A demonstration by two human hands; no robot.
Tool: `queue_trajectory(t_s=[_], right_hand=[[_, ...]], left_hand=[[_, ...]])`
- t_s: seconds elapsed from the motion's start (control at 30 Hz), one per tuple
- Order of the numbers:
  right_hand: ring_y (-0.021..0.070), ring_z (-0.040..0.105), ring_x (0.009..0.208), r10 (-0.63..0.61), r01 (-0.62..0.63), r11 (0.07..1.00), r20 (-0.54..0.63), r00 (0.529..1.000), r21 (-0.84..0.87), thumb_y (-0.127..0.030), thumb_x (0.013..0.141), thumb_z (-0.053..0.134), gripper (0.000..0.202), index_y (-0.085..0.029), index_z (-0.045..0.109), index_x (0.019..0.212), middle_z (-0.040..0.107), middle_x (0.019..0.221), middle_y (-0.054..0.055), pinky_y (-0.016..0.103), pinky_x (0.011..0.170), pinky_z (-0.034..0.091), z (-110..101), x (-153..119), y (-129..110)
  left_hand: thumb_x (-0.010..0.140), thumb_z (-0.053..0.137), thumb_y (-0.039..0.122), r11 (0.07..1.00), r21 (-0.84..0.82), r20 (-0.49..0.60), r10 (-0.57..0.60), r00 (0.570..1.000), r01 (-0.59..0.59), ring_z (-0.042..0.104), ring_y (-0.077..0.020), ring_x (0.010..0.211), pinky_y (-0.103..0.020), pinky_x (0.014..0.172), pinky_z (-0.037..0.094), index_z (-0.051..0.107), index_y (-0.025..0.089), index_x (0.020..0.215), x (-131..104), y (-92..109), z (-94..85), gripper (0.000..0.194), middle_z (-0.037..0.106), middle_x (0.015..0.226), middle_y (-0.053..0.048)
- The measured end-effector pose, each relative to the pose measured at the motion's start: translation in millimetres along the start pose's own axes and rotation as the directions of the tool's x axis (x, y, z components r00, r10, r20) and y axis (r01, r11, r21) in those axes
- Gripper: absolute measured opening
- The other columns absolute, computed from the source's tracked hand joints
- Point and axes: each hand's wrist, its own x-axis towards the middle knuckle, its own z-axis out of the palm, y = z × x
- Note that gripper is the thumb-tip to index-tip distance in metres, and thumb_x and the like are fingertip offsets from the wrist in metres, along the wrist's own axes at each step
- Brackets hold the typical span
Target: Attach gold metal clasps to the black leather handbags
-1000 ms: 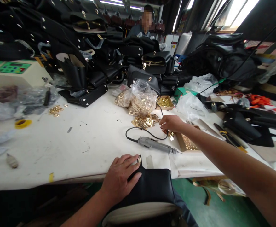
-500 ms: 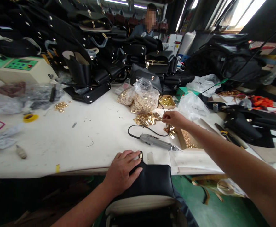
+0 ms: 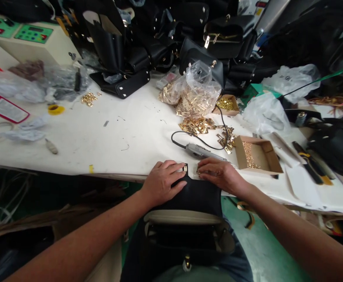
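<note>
A black handbag (image 3: 202, 196) lies on my lap, its mouth open towards me and its flap reaching onto the table's edge. My left hand (image 3: 164, 184) holds the flap down, fingertips at the narrow tab, where a small gold fitting (image 3: 185, 168) sits. Just right of the tab, my right hand (image 3: 218, 174) pinches a small gold metal plate (image 3: 198, 171), mostly covered by the fingers. Behind that hand lies a grey electric screwdriver (image 3: 202, 150), its tip partly hidden. Loose gold plates (image 3: 197, 125) are heaped farther back.
A cardboard box (image 3: 267, 154) of small gold pieces stands to the right, near yellow-handled pliers (image 3: 309, 162). Behind the heap are a clear bag (image 3: 199, 92) of gold fittings and piled black handbags (image 3: 136, 84). Yellow tape (image 3: 56, 109) lies at the left. The screwdriver's cord (image 3: 186, 133) loops across the table.
My right hand has come back from the gold heap to beside the flap's tab, bringing a small gold plate. My left hand stays on the flap. The view has tilted downward.
</note>
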Motion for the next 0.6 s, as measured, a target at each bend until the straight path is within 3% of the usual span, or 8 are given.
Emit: queue_trajectory(t_s=[0.1, 0.27, 0.43, 0.6], right_hand=[[0.0205, 0.071, 0.100, 0.044, -0.046, 0.998, -0.055, 0.998, -0.048, -0.034, 0.098, 0.063, 0.018, -0.026, 0.078, 0.102, 0.074, 0.112, 0.007, 0.031, 0.087, 0.056, -5, 1, 0], [0.0222, 0.069, 0.085, 0.307, -0.320, 0.892, -0.093, 0.947, -0.318, -0.043, 0.093, 0.069, 0.023, -0.027, 0.077, 0.108, 0.074, 0.102, 0.007, 0.032, 0.077, 0.052, 0, 3, -10], [0.0220, 0.068, 0.082, 0.396, -0.367, 0.811, -0.034, 0.918, -0.456, -0.047, 0.091, 0.068, 0.023, -0.029, 0.077, 0.104, 0.075, 0.096, 0.004, 0.030, 0.071, 0.046, 2, 11, -17], [0.0208, 0.067, 0.081, 0.436, -0.429, 0.800, -0.084, 0.896, -0.420, -0.041, 0.085, 0.076, 0.018, -0.027, 0.073, 0.096, 0.076, 0.091, 0.002, 0.029, 0.069, 0.042, 1, 15, -19]], left_hand=[[0.098, 0.062, 0.039, 1.000, 0.001, -0.003, -0.003, 1.000, 0.003, 0.059, -0.0281, 0.121, -0.045, 0.090, 0.047, 0.075, 0.024, 0.114, 0, 0, 0.1, 0.025, 0.069, 0.137, -0.006], [0.098, 0.063, 0.038, 1.000, -0.011, 0.003, -0.006, 1.000, 0.006, 0.059, -0.0282, 0.122, -0.045, 0.092, 0.048, 0.075, 0.025, 0.115, 1, 0, -0.2, 0.025, 0.069, 0.137, -0.006], [0.098, 0.062, 0.038, 1.000, -0.012, 0.012, -0.011, 1.000, 0.011, 0.059, -0.0283, 0.122, -0.045, 0.092, 0.048, 0.075, 0.025, 0.116, 1, 0, 0.9, 0.025, 0.069, 0.138, -0.006], [0.100, 0.060, 0.039, 1.000, -0.010, 0.012, -0.004, 1.000, 0.004, 0.059, -0.0286, 0.122, -0.045, 0.091, 0.047, 0.074, 0.024, 0.116, 1, 0, 0.7, 0.026, 0.068, 0.139, -0.006]])
